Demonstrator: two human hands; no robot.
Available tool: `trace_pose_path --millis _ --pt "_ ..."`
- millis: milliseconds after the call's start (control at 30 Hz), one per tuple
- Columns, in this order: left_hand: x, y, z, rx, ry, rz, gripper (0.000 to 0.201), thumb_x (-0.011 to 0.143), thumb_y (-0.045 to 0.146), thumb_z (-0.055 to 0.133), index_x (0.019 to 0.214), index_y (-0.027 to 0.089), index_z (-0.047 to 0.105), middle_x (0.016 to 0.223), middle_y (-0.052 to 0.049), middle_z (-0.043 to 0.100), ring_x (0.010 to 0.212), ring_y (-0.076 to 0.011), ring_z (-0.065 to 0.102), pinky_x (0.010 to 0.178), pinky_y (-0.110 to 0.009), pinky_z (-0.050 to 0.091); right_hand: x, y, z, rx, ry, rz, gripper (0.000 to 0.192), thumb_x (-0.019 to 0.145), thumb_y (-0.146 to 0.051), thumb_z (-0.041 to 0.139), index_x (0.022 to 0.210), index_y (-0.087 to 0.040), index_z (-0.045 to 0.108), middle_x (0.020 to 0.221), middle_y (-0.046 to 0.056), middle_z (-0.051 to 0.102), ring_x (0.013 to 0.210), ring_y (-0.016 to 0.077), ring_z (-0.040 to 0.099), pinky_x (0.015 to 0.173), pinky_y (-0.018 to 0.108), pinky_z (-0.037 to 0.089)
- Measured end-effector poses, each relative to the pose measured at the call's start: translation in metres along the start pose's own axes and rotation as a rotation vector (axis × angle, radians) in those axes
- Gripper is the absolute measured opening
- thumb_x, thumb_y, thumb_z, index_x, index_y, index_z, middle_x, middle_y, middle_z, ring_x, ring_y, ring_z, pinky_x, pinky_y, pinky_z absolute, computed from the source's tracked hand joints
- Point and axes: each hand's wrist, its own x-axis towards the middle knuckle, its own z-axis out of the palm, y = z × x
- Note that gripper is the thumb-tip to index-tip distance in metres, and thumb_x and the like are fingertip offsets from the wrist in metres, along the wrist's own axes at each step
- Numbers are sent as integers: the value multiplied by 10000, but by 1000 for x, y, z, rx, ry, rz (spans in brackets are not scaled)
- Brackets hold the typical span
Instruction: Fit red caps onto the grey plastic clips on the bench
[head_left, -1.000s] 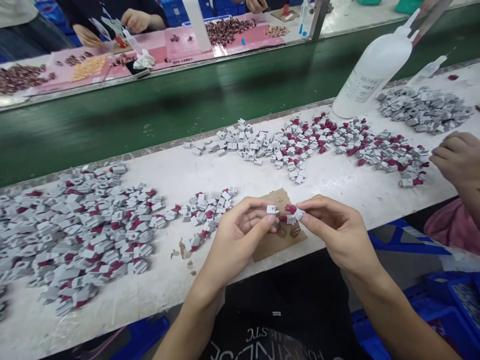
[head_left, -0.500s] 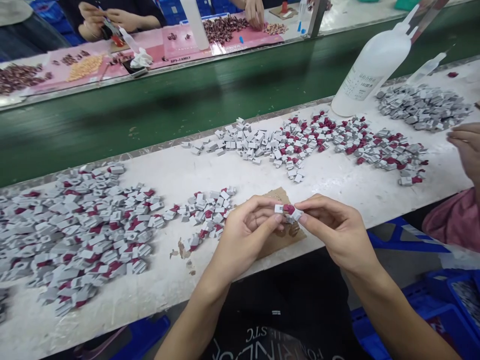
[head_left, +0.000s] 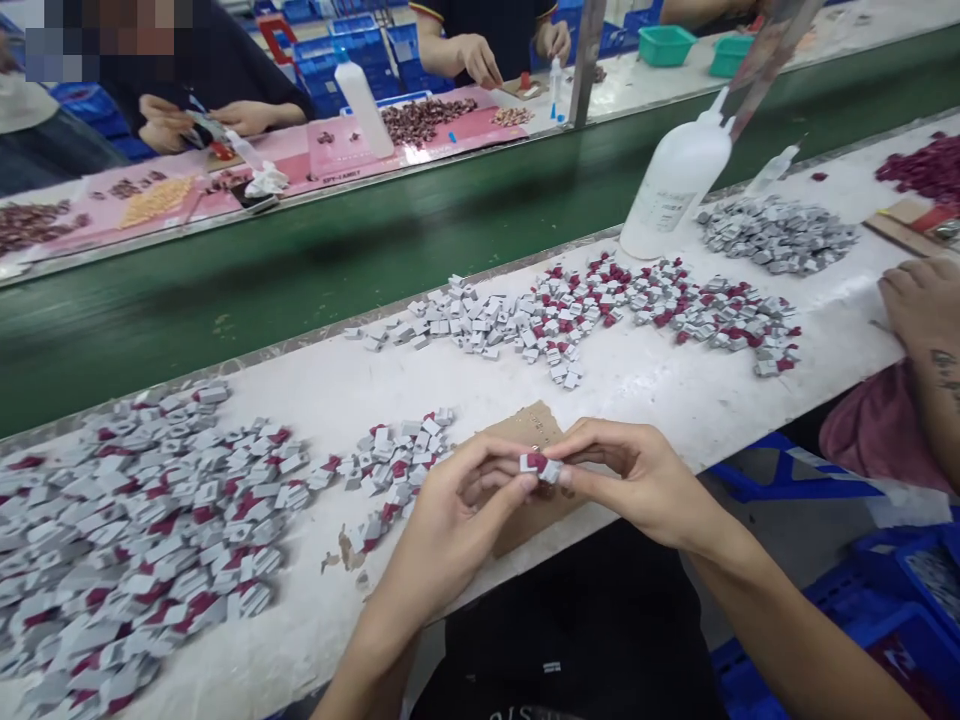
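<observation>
Between both hands is a small grey and dark-red plastic part. My left hand pinches its left end with thumb and fingers. My right hand grips the other end between thumb and forefinger. A piece of brown cardboard lies on the white table under the hands. Just left of my left hand is a small heap of similar grey and red parts. A much bigger heap of such parts spreads over the table's left side.
More grey and red parts lie along the back. Behind them stand a large white bottle and a small needle-tipped bottle. A co-worker's arm rests at the right. Across the green conveyor belt other people work at a bench.
The view has shifted, bringing a dark-red heap into sight at the right. Both hands still hold the part, which has turned slightly.
</observation>
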Motion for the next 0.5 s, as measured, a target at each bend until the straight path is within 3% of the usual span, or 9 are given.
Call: trace_pose_path --millis 67,167,267,367,500 --pt "-3 1 -20 193 86 2 195 1052 442 804 1131 264 824 1102 -56 851 989 -243 836 912 -358 698 3 -1 -17 -188 95 -37 189 1028 -321 841 1199 -295 917 1126 61 877 1002 238 853 933 385 729" --pt "-10 1 -65 551 365 -45 328 999 581 796 1124 278 794 1196 -70 835 1053 -320 796 918 -443 669 8 7 -67 -538 496 -82 246 1040 -365 766 1231 -267 886 1196 97 867 1017 278 829 887 435 710" --pt "-20 0 -112 781 524 -259 307 1002 596 710 1090 306 754 1134 -46 834 1007 -371 774 843 -485 643 11 22 -128 -835 838 -32 280 1002 -326 702 1194 -213 872 1211 146 821 927 293 789 839 464 657" --pt "-26 1 -141 852 452 -426 317 996 617 632 1020 321 743 1010 -22 836 869 -354 761 775 -478 617 12 38 -168 -1052 910 84 350 947 -354 752 1236 -192 863 1211 161 751 804 267 700 859 486 600" --pt "-20 8 -154 948 351 -469 357 924 605 648 973 277 779 1012 -103 854 823 -372 769 706 -457 584 16 49 -176 -1171 888 189 339 1002 -355 729 1254 -157 840 1283 208 667 865 281 654 832 447 530"
